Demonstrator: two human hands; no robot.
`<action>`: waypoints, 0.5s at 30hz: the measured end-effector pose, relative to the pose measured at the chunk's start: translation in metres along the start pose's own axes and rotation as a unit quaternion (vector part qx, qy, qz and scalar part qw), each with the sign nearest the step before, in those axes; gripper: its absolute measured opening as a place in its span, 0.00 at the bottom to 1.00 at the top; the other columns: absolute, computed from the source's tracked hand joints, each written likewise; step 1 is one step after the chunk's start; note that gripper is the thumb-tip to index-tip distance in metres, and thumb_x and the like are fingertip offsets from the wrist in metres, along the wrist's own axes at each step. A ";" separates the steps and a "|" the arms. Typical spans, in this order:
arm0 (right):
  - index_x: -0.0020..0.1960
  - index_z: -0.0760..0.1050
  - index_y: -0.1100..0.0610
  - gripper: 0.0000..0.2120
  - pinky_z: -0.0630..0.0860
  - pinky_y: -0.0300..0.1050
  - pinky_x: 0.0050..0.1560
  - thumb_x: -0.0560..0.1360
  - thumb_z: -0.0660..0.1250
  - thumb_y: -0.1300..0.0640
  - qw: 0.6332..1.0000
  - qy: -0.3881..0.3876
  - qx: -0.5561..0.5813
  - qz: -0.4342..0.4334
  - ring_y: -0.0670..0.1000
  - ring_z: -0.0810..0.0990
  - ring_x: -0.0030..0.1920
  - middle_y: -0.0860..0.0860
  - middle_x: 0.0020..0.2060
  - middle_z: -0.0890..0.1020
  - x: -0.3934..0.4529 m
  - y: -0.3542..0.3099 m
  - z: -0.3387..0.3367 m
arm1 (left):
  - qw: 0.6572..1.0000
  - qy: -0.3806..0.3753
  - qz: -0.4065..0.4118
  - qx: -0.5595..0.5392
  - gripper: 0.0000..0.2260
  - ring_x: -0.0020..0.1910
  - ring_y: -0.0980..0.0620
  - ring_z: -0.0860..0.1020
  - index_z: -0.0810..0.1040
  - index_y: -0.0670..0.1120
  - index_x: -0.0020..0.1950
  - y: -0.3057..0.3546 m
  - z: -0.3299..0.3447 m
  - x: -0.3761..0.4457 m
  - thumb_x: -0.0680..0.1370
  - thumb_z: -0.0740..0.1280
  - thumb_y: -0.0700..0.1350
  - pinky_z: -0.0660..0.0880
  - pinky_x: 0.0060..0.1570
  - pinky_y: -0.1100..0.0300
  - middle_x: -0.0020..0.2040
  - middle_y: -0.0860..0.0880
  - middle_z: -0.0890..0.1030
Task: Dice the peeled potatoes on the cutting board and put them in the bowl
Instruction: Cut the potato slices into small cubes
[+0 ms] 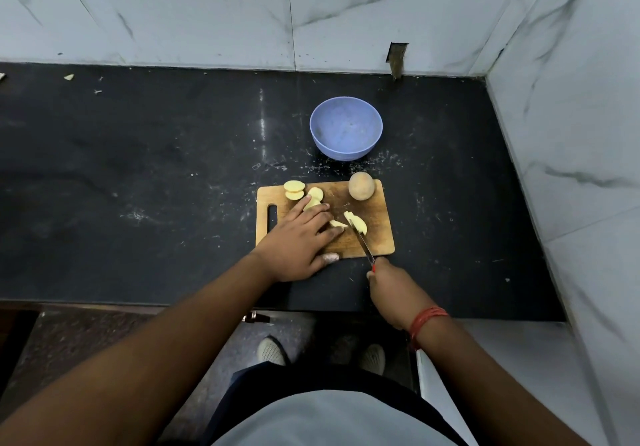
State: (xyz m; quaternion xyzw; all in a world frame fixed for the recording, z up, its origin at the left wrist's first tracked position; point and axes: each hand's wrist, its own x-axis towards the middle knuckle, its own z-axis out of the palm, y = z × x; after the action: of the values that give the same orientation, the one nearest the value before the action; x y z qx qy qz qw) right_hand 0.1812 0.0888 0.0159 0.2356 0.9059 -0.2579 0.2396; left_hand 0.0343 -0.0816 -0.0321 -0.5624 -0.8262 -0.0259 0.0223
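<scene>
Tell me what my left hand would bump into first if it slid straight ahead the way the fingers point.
Probably the pale yellow potato slices on the wooden cutting board: the left hand points up and right, fingertips already at them. Beyond lies the whole round potato.

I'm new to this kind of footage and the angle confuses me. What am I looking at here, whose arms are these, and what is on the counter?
There is no machine: a person wears a wide-angle camera on the head, so you look down along their own arms. On the dark counter lies a wooden cutting board with an empty blue bowl behind it. The left hand rests with straight fingers on the board, over some potato slices. More slices lie at the board's far left corner, and a whole potato sits at its far right corner. The right hand grips a knife with a red handle, its blade against the slices.
</scene>
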 end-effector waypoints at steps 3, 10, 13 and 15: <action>0.55 0.67 0.59 0.07 0.72 0.45 0.43 0.83 0.53 0.56 1.000 0.002 0.016 0.003 0.55 0.78 0.45 0.59 0.49 0.78 -0.002 -0.001 0.001 | 1.000 0.010 -0.018 -0.003 0.28 0.76 0.44 0.65 0.73 0.47 0.74 0.007 0.001 -0.002 0.82 0.55 0.63 0.50 0.78 0.39 0.68 0.44 0.75; 0.62 0.65 0.61 0.11 0.67 0.43 0.34 0.81 0.55 0.60 1.000 0.000 -0.014 -0.001 0.52 0.74 0.37 0.54 0.39 0.74 0.003 -0.010 0.001 | 0.995 0.029 -0.096 0.000 0.28 0.75 0.44 0.65 0.71 0.42 0.74 0.027 0.012 -0.014 0.83 0.54 0.60 0.50 0.79 0.41 0.71 0.44 0.74; 0.63 0.65 0.61 0.12 0.73 0.46 0.39 0.80 0.56 0.61 1.000 -0.012 -0.016 0.009 0.56 0.79 0.44 0.57 0.44 0.78 0.007 -0.016 0.002 | 0.995 0.020 -0.096 0.008 0.28 0.75 0.43 0.65 0.70 0.43 0.75 0.028 0.012 -0.014 0.84 0.53 0.60 0.48 0.79 0.41 0.72 0.44 0.73; 0.63 0.65 0.62 0.12 0.75 0.50 0.46 0.79 0.56 0.62 0.999 -0.020 -0.021 0.021 0.59 0.80 0.51 0.60 0.52 0.79 0.007 -0.021 0.002 | 0.995 0.018 -0.095 0.007 0.28 0.75 0.43 0.65 0.71 0.42 0.75 0.027 0.013 -0.013 0.83 0.53 0.60 0.49 0.79 0.41 0.71 0.44 0.73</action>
State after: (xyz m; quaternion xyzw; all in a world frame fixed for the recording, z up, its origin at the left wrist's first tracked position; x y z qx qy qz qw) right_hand 0.1648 0.0742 0.0177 0.2439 0.9010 -0.2385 0.2680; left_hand 0.0646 -0.0832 -0.0455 -0.4806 -0.8755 -0.0320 0.0387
